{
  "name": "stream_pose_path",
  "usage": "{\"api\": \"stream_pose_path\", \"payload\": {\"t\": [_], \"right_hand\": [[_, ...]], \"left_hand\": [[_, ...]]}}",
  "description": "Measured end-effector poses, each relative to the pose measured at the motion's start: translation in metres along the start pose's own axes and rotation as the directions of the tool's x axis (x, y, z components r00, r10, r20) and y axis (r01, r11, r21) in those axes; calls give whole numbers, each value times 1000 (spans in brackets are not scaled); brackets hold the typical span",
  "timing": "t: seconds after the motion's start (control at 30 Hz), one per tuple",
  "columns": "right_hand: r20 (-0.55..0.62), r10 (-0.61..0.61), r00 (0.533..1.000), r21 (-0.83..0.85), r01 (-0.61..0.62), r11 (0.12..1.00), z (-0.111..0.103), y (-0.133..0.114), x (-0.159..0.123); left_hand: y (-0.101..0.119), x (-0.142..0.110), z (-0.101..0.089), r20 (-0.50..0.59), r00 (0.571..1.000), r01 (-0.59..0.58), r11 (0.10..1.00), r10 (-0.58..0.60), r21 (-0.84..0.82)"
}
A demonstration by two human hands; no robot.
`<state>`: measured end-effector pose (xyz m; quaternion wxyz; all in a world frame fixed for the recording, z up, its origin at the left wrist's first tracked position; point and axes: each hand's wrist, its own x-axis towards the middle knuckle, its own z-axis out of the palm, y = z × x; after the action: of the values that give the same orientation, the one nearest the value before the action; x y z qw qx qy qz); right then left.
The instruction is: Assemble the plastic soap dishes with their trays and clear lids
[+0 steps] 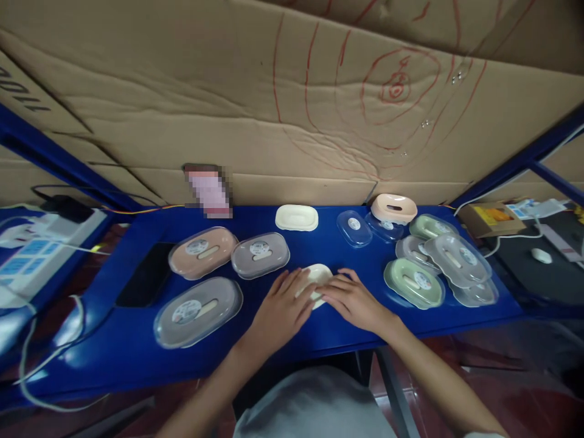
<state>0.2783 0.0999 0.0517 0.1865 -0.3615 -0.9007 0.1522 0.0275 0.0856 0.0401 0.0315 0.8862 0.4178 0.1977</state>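
Observation:
A cream oval soap dish [322, 274] lies at the middle of the blue table, partly covered by both my hands. My left hand [286, 304] holds its left side, with the fingers over the top and the thumb along the near edge. From the right, my right hand [353, 299] grips the same dish, its fingertips close to my left thumb. Farther back rests another cream dish [296, 218]. To the left are a peach soap dish [203, 252], a grey one [260, 255] and a larger-looking grey one [198, 312], all under clear labelled lids.
On the right, several lidded grey and green dishes [414, 283] lie overlapped. Behind them are a peach dish [393, 208] and clear lids [354, 229]. A black phone-like slab [145, 275] lies left; a blurred-out screen [208, 190] leans on the cardboard wall [205, 91].

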Motion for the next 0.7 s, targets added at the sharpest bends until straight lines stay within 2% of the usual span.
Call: {"api": "stream_pose_path", "payload": {"t": [0.07,0.17,0.3,0.37,0.47,0.6,0.7], "right_hand": [[-62,43,997,2,-43,999,-5,5,13],[-168,110,980,-121,-132,984,-6,22,61],[-83,171,982,-287,-188,939,8,44,134],[-50,224,973,-316,-228,921,16,49,150],[-57,247,967,-316,-252,915,22,48,132],[-87,204,975,-298,-221,928,20,33,54],[-108,147,983,-226,-168,960,19,13,-3]], "left_hand": [[11,-8,5,34,999,-6,999,8,-47],[25,-27,10,10,999,50,997,-49,-62],[33,-58,6,-67,980,191,982,-190,3],[32,-73,3,-89,968,238,971,-237,12],[24,-92,0,-123,960,250,968,-250,-23],[16,-103,2,-214,930,276,952,-300,-134],[15,-91,4,-251,917,264,943,-310,-201]]}}
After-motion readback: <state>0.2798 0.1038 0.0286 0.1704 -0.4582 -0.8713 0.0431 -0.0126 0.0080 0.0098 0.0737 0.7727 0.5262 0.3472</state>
